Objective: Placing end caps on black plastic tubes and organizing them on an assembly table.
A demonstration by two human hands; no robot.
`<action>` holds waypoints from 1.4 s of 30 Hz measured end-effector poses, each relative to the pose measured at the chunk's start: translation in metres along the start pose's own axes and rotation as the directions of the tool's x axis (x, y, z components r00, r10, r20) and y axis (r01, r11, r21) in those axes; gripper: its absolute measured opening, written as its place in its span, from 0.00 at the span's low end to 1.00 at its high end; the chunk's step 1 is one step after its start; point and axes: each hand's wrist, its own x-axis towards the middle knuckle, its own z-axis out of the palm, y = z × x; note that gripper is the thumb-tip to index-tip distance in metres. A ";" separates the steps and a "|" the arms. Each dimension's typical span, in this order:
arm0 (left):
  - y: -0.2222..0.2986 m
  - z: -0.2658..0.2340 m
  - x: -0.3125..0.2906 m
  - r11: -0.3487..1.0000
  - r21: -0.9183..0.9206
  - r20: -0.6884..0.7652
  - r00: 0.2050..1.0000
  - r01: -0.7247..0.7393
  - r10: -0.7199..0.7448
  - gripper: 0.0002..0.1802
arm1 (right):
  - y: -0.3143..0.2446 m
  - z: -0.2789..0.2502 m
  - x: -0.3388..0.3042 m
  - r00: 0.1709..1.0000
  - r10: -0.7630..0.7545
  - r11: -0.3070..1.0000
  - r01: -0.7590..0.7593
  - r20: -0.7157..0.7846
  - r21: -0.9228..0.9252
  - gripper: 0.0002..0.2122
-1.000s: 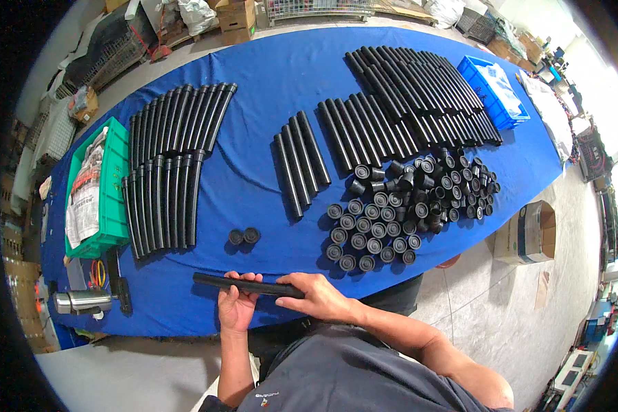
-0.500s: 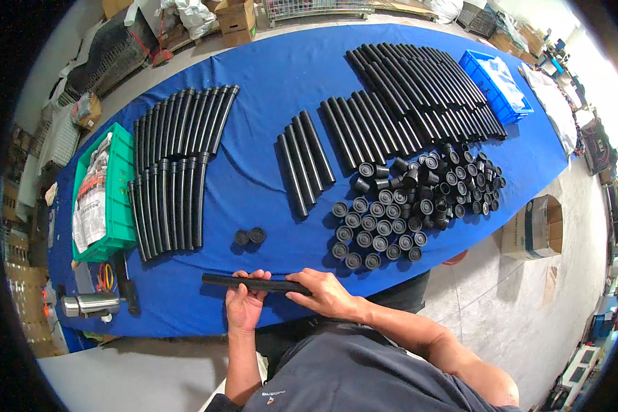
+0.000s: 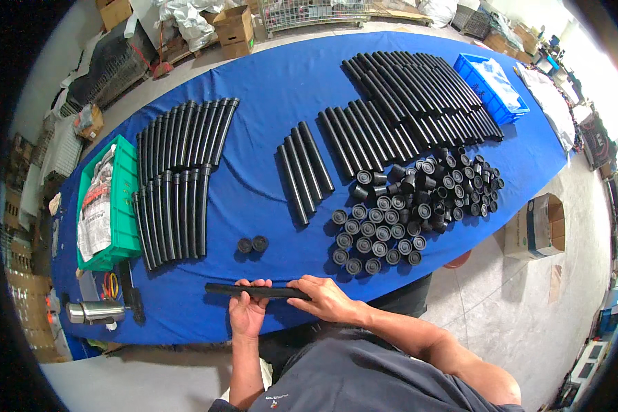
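Note:
A black tube (image 3: 221,290) lies roughly level across both hands near the front edge of the blue-covered table. My left hand (image 3: 248,312) grips it around the middle, with fingertips showing above and the thumb in front. At the tube's right end, my right hand (image 3: 327,300) is closed over it, so that end is hidden. Just beyond the tube's left half, two black round caps (image 3: 252,244) sit side by side on the cloth. A big cluster of similar caps (image 3: 391,233) spreads out to the right.
Capped tubes (image 3: 178,206) lie in two rows at left, beside a green crate (image 3: 125,226) holding paper. Four-sided stacks of plain tubes (image 3: 419,89) fill the far right, near a blue basket (image 3: 484,86). A metal cylindrical tool (image 3: 96,312) rests at the near left.
The whole view has shifted slightly, so the table appears a little lower. Both hands keep hold of the tube in almost the same place.

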 end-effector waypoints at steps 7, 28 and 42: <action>0.000 0.003 0.000 1.000 0.003 0.008 1.000 -0.001 0.001 0.16 | 0.001 0.002 -0.002 0.999 -0.040 0.999 0.040 -0.035 -0.020 0.16; 0.011 0.019 -0.012 0.987 0.153 0.028 0.998 0.053 -0.058 0.19 | -0.011 -0.014 0.007 0.935 0.283 0.918 -0.329 0.212 0.224 0.17; 0.099 0.123 0.088 0.343 0.915 0.208 0.977 -0.212 0.049 0.22 | 0.016 -0.021 -0.014 0.999 0.033 0.999 -0.033 0.023 0.019 0.14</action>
